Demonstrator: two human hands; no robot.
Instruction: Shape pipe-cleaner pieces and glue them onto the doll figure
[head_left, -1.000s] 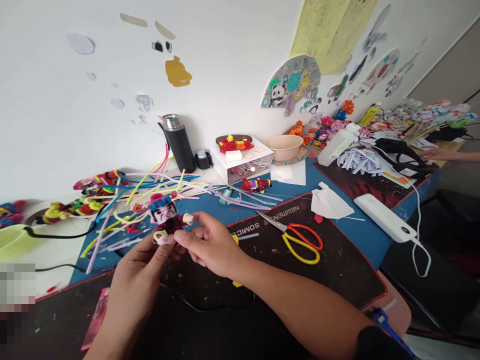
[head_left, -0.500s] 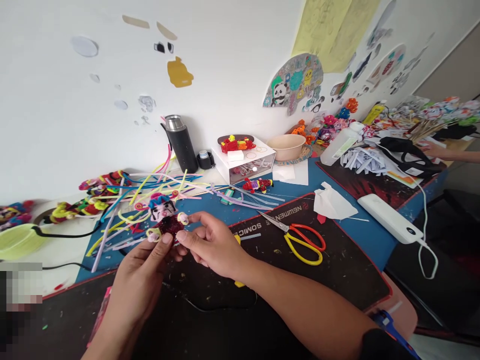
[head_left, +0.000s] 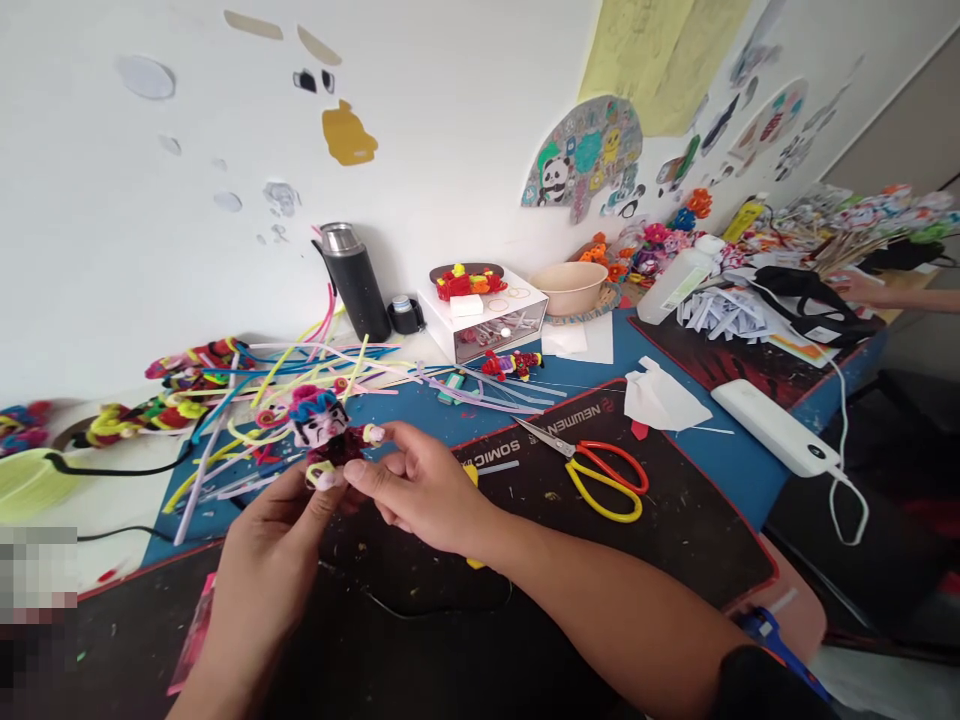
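A small pipe-cleaner doll (head_left: 321, 425) is held up over the dark desk mat, its head tilted to the left. It has a painted white face, blue and pink headdress and dark red body. My left hand (head_left: 281, 530) pinches it from below, thumb near one pale cuffed arm. My right hand (head_left: 420, 490) grips the body's right side between thumb and fingers, just under the other arm. The doll's lower part is hidden by my fingers. Something yellow (head_left: 472, 500) shows partly behind my right hand.
Scissors (head_left: 589, 465) with red and yellow handles lie right of my hands. Loose pipe cleaners (head_left: 270, 400) and finished dolls (head_left: 199, 360) lie left. Behind stand a black thermos (head_left: 360, 290) and white box (head_left: 480, 310). A power bank (head_left: 776, 430) and another person's hand (head_left: 859, 290) are right.
The doll has turned and tilted to the left between my hands, and one arm has swung inward and down. Both hands keep hold of it. The view has shifted slightly.
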